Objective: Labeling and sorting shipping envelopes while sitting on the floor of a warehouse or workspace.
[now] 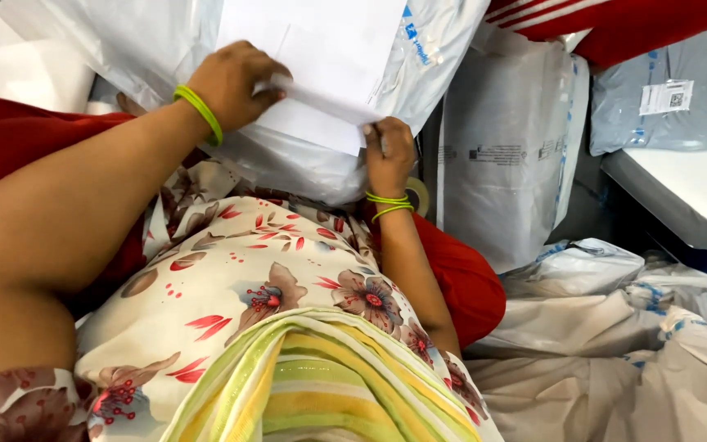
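Head view looks straight down at a white sheet of paper (312,57) lying flat against a white plastic mailer bag (149,41) that rests on the person's lap. Both hands are on that sheet: the left hand (235,86) pinches its left edge, fingers clenched over the paper, while the right hand (388,151) grips the lower corner from below, thumb pressed on it. The sheet's long side runs up and away from the body, tilted slightly right, and it sits between the two grips, with the left hand higher on it. Green bangles (200,110) ring both wrists. No surface shows; the lap, in floral cloth (272,270), carries everything. Around it: more packed mailers (505,147) standing to the right, a grey parcel (656,98) beyond, crumpled empty bags (615,344) lower right.
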